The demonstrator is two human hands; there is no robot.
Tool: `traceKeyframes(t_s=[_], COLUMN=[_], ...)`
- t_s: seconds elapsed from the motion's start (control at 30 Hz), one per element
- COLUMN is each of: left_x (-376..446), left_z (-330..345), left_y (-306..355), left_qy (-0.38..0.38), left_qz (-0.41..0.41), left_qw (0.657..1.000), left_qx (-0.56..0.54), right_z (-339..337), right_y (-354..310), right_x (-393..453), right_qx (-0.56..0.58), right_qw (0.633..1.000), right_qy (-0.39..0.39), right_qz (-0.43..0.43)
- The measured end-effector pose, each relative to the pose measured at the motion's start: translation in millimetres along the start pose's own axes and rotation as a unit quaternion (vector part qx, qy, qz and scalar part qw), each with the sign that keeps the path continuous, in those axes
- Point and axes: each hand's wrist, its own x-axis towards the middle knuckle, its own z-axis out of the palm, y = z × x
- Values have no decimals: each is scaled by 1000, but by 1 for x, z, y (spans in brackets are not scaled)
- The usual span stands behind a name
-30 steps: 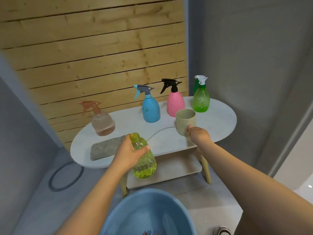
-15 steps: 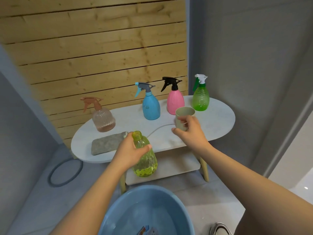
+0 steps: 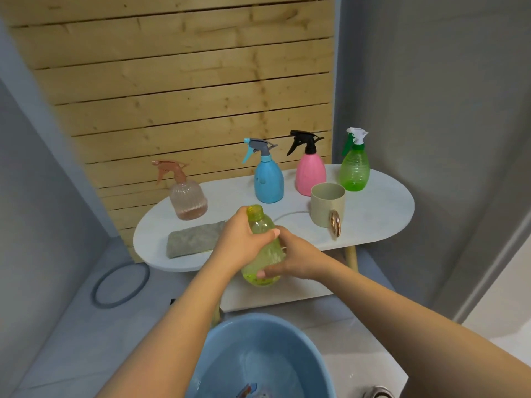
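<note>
A yellow-green bottle (image 3: 263, 248) without its spray head is held upright in front of the white oval table (image 3: 382, 214). My left hand (image 3: 244, 242) grips its neck and shoulder. My right hand (image 3: 296, 258) holds its lower body, thumb across the bottom front. A beige mug (image 3: 326, 203) with a copper handle stands alone on the table, to the right of both hands. A blue basin (image 3: 264, 360) holding water sits on the floor below my arms.
Along the table's back stand a clear pink spray bottle (image 3: 188, 198), a blue one (image 3: 268, 179), a pink one (image 3: 310, 172) and a green one (image 3: 354, 165). A grey cloth (image 3: 192, 239) lies front left. A thin tube (image 3: 290, 215) curves across the tabletop. A grey ring (image 3: 120, 285) lies on the floor.
My right hand let go of the mug, which stays on the table, and came left and down to take the bottle's lower body. My left hand kept its grip on the bottle.
</note>
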Motion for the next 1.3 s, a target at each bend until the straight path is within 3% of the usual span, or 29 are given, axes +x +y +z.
traceKeyframes(t_s=[0.23, 0.63, 0.73, 0.8, 0.87, 0.97, 1.3], left_x=[35, 85, 85, 79, 70, 63, 54], left_z=[18, 40, 31, 25, 22, 21, 21], left_y=[-3, -32, -53, -71, -85, -96, -95], left_qy=[-30, -99, -92, -97, -138, -149, -124], left_qz=[0, 0, -1, -12, -23, -5, 6], left_qw=[999, 985, 995, 962, 917, 905, 921], left_qx=[-15, -144, 42, 256, 373, 399, 369], right_z=[-22, -30, -25, -26, -26, -25, -24], right_y=[18, 42, 44, 44, 43, 40, 29], right_x=[23, 66, 70, 71, 69, 67, 53], right_qx=[2, 99, 87, 80, 68, 58, -3], right_qw=[998, 980, 979, 981, 982, 981, 963], right_qy=[67, 174, 184, 178, 172, 181, 264], right_qz=[1, 16, 17, 20, 25, 31, 55])
